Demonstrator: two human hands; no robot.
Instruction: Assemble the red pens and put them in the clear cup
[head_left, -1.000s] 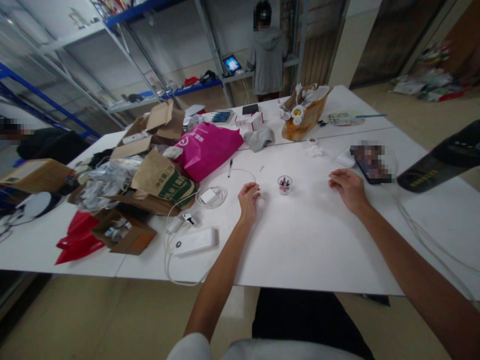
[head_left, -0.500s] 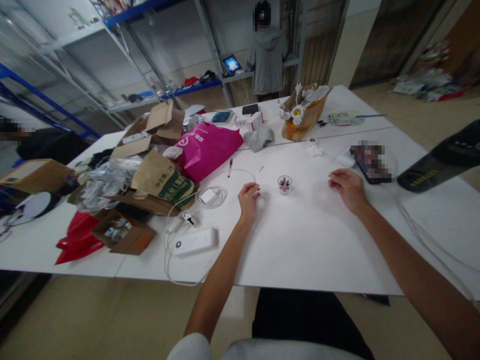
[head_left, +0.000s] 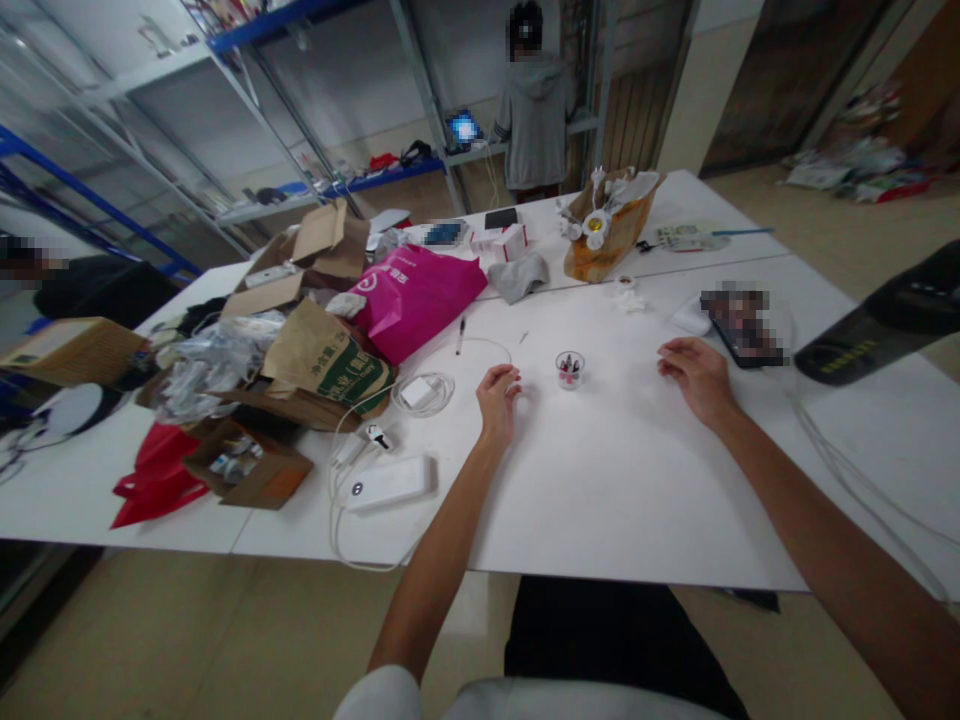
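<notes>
A small clear cup (head_left: 570,372) stands on the white table between my two hands, with several small dark and reddish things in it. To its left, my left hand (head_left: 496,402) rests with loosely curled fingers, the tips a little apart, and I see nothing in it. My right hand (head_left: 697,378) is farther off on the cup's right, fingers stretched toward it and likewise holding nothing visible. Neither hand touches the cup. Close to my right hand lie a smartphone (head_left: 742,325) and a white object (head_left: 691,316). A pen (head_left: 460,336) lies beyond my left hand.
At left are a white power bank (head_left: 388,484), a coiled cable with charger (head_left: 421,392), a pink bag (head_left: 420,295), a paper bag (head_left: 326,355) and boxes. A dark bottle (head_left: 877,320) lies at right. Someone in a grey hoodie (head_left: 535,125) stands by the shelves.
</notes>
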